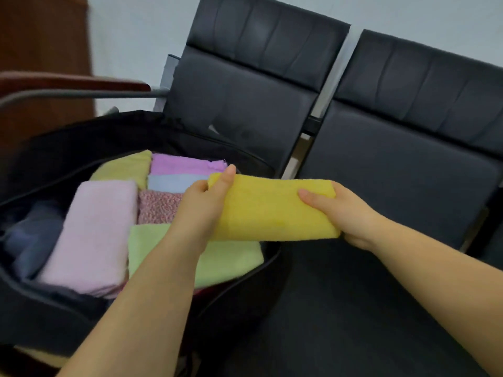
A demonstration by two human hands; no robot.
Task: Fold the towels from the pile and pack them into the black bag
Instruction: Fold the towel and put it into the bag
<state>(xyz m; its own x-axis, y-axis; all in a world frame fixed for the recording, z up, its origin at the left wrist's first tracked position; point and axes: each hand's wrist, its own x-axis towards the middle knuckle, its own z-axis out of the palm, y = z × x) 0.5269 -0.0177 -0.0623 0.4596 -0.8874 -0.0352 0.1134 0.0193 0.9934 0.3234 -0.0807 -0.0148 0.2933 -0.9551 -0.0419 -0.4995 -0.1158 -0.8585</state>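
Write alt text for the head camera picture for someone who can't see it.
Both hands, left hand and right hand, hold a folded yellow towel over the open black bag, which already holds folded pastel towels. Two black chairs stand behind.

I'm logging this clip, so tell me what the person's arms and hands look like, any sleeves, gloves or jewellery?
Both forearms are bare as far as the frame shows, with no sleeves in view. The left hand and right hand wear no gloves, and no rings, watch or bracelets are visible. Fingernails look short and unpainted.
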